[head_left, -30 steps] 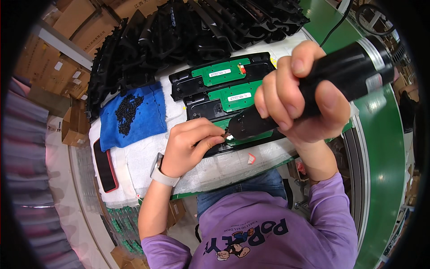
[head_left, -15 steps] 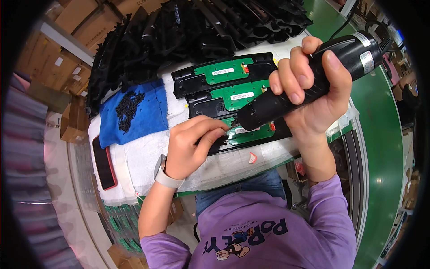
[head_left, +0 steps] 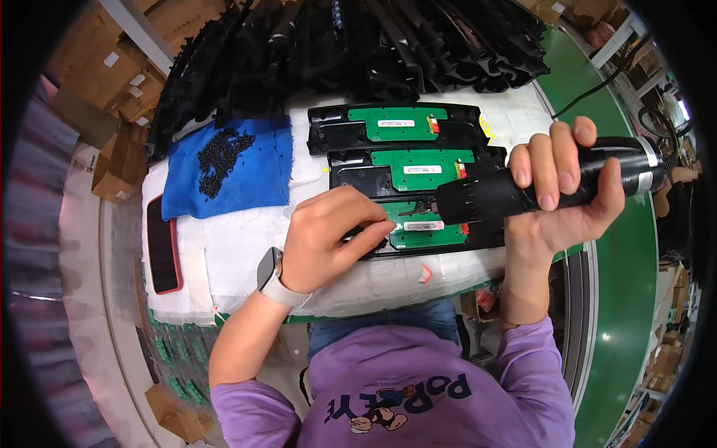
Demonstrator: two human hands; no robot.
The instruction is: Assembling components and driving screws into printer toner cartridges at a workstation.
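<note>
Currently right hand [head_left: 562,183] wrapped round black corded power tool [head_left: 478,200], working end over green circuit board [head_left: 433,238] in nearest black panel [head_left: 487,240]. Left hand [head_left: 336,233] just beside board's left end, thumb and forefinger nearly pinched; cannot tell if anything held. Two more boards [head_left: 426,180] beyond hands. Blue cloth [head_left: 261,193] with small black parts [head_left: 222,160] left of and beyond left hand; phone [head_left: 163,250] farther left.

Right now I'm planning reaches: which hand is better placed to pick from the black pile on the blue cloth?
Probably the left hand: it is nearer the blue cloth and pile, with no tool visible in it. The right hand is farther off, wrapped around the tool.
</note>
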